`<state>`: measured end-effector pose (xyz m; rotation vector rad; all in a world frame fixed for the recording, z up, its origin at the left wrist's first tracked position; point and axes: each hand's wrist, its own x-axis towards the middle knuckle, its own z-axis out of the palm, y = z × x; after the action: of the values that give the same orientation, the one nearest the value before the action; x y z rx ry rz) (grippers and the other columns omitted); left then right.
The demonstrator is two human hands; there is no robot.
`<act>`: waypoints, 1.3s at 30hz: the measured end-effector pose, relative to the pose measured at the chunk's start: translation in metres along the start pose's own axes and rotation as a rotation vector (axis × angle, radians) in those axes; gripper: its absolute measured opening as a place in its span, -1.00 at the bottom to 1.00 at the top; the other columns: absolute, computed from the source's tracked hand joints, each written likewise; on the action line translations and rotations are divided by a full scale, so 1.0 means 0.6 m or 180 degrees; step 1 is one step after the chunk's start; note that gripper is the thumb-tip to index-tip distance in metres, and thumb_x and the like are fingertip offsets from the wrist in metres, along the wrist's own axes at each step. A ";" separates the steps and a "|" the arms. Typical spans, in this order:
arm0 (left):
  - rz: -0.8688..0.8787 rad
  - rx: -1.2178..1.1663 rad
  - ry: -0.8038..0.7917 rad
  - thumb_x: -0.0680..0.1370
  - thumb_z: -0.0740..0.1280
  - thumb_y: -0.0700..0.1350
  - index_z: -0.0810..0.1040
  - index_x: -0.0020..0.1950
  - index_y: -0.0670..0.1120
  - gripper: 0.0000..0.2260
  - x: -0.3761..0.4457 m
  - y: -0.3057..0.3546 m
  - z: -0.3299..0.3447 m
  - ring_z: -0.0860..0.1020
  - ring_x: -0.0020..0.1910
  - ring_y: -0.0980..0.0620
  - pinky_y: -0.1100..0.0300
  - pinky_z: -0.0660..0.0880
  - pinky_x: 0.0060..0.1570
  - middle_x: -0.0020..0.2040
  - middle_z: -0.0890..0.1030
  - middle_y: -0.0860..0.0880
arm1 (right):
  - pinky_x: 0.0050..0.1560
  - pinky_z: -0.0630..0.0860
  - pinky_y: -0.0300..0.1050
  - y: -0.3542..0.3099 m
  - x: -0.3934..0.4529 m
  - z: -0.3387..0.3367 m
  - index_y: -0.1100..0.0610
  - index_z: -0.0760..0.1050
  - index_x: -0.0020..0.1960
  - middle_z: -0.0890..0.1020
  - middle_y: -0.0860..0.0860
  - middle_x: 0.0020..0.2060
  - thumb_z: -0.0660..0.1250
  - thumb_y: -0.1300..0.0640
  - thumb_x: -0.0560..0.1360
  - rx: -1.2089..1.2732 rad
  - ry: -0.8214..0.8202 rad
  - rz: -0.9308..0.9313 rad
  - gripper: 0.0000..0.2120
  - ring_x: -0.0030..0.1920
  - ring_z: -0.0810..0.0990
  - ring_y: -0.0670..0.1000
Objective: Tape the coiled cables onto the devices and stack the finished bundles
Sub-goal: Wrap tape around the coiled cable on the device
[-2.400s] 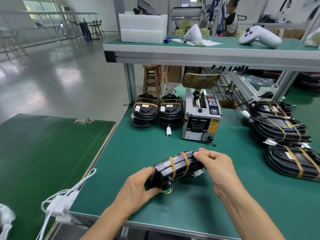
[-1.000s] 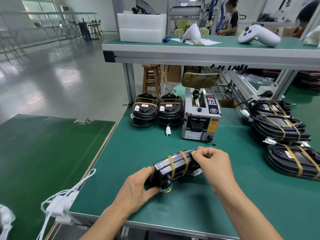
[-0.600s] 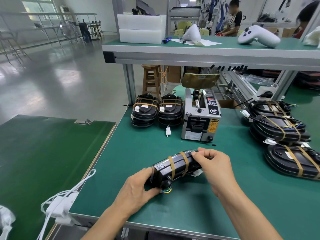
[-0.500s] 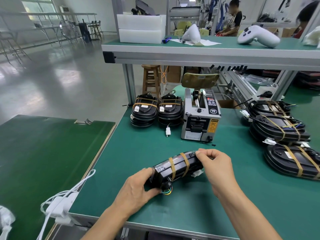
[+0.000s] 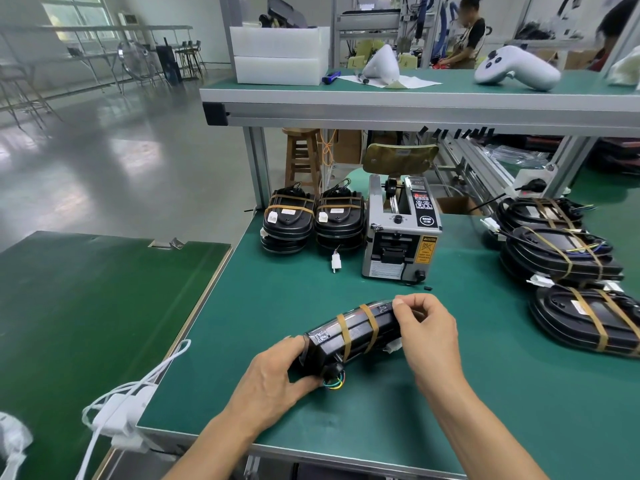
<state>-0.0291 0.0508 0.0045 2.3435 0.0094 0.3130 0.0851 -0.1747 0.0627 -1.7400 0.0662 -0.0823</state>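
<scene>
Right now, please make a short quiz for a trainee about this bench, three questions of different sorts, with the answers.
1. True or false: the tape dispenser stands to the right of the two finished stacks at the back of the table.
2. How many tan tape bands wrap the device being held?
3. Which hand grips the end where the coloured wires come out? A) left hand B) right hand C) neither

Key: 1 true; 2 two; 3 A
</scene>
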 end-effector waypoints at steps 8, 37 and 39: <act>0.0005 0.0013 0.0002 0.45 0.50 0.14 0.63 0.22 0.03 -0.61 0.001 0.000 0.001 0.61 -0.04 0.06 0.04 0.59 0.09 -0.02 0.66 0.13 | 0.06 0.59 -0.05 -0.010 -0.015 0.002 -0.05 0.56 0.04 0.67 -0.12 -0.03 0.56 -0.10 0.45 -0.0190 -0.0077 0.0020 -0.73 0.01 0.65 -0.08; -0.0033 -0.0003 -0.0109 0.48 0.44 0.07 0.26 0.52 0.42 -0.33 -0.006 -0.003 0.002 0.56 0.34 0.32 0.34 0.45 0.34 0.39 0.55 0.40 | 0.38 0.39 -0.05 -0.072 -0.015 0.001 -0.09 0.35 0.41 0.45 -0.21 0.25 0.40 -0.44 0.29 -0.1359 -0.0533 -0.1196 -0.20 0.32 0.44 -0.09; 0.0014 -0.0110 -0.0171 0.49 0.47 0.11 0.13 0.62 0.35 -0.21 -0.010 -0.004 0.001 0.44 0.48 0.38 0.39 0.33 0.47 0.55 0.37 0.44 | 0.38 0.36 0.01 -0.075 -0.022 0.006 0.06 0.42 0.40 0.49 -0.08 0.26 0.52 -0.35 0.30 -0.1762 -0.0150 -0.1836 -0.18 0.31 0.45 0.03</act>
<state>-0.0346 0.0515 0.0007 2.3172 -0.0270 0.2504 0.0722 -0.1625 0.1063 -2.2651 -0.4928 -0.4825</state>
